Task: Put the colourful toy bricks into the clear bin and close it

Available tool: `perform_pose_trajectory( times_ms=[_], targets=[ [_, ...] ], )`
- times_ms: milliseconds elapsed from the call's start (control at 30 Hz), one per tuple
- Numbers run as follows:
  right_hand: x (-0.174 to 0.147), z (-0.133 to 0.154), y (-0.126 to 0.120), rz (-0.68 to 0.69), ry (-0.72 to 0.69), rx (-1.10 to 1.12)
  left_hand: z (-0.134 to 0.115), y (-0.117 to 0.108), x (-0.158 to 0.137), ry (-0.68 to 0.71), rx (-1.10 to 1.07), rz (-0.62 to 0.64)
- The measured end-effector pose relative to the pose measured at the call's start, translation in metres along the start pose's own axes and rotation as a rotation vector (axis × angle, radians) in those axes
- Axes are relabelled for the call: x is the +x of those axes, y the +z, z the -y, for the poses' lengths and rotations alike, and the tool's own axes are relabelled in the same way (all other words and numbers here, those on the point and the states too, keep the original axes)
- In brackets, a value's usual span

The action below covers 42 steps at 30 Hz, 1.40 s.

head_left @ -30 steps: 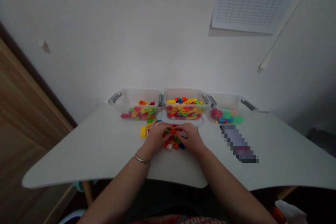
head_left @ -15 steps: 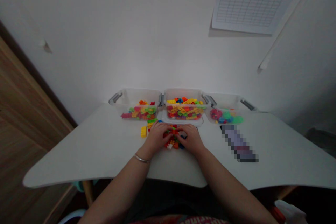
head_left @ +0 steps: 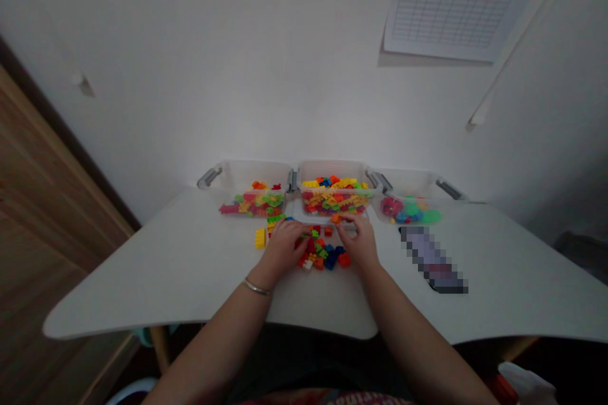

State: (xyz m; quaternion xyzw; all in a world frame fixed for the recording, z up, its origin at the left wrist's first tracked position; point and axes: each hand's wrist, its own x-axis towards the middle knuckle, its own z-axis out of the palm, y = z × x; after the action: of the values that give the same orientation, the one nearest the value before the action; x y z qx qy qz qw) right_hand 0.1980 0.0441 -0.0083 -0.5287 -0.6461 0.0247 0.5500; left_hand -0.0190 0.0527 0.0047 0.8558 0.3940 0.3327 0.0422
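Observation:
Thumb and fingertips of my right hand pinch an orange building block just in front of the middle bin. My left hand, with a bracelet at the wrist, is closed at the left of the loose pile, a green building block at its fingertips. Its fingers partly hide what it grips. Between the hands lie blue blocks, a red-orange block, a white block and several others. Left of my left hand a yellow block stands beside green blocks.
Three clear bins line the wall: the left bin, the middle bin and the right bin, each with colourful pieces. A pixelated phone lies on the white table at right. A printed sheet hangs above.
My right hand has moved away from my left, up and to the right, with an orange block in its fingertips. More of the pile now shows. My left hand has stayed nearly still.

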Motion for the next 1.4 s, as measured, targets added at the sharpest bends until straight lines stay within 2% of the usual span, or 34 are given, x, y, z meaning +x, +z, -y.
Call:
perform_pose_trajectory(
  times_ms=[167, 400, 567, 733, 1033, 1200, 1300, 1400],
  targets=[
    [0.019, -0.008, -0.012, -0.232, 0.078, 0.026, 0.002, 0.001, -0.001, -0.028, -0.023, 0.007],
    [0.061, -0.004, -0.018, -0.337, -0.079, -0.175, 0.007, 0.005, -0.003, -0.053, -0.017, 0.024],
    [0.079, -0.001, -0.008, -0.284, -0.014, -0.295, 0.007, 0.005, -0.003, -0.057, -0.020, 0.037],
    [0.077, -0.006, -0.002, -0.227, 0.050, -0.329, 0.005, 0.003, -0.002, -0.041, -0.042, 0.041],
    [0.067, -0.019, -0.009, -0.194, -0.120, -0.290, 0.006, 0.004, -0.003, -0.042, -0.047, 0.037],
    [0.047, -0.016, -0.021, -0.207, -0.231, -0.208, 0.007, 0.007, -0.004, -0.081, -0.016, 0.009],
    [0.034, -0.014, -0.029, -0.203, -0.186, -0.149, 0.008, 0.008, -0.004, -0.070, -0.002, 0.021],
    [0.025, -0.017, -0.034, -0.091, -0.060, -0.034, 0.009, 0.010, -0.004, -0.065, 0.001, 0.022]
  ],
)
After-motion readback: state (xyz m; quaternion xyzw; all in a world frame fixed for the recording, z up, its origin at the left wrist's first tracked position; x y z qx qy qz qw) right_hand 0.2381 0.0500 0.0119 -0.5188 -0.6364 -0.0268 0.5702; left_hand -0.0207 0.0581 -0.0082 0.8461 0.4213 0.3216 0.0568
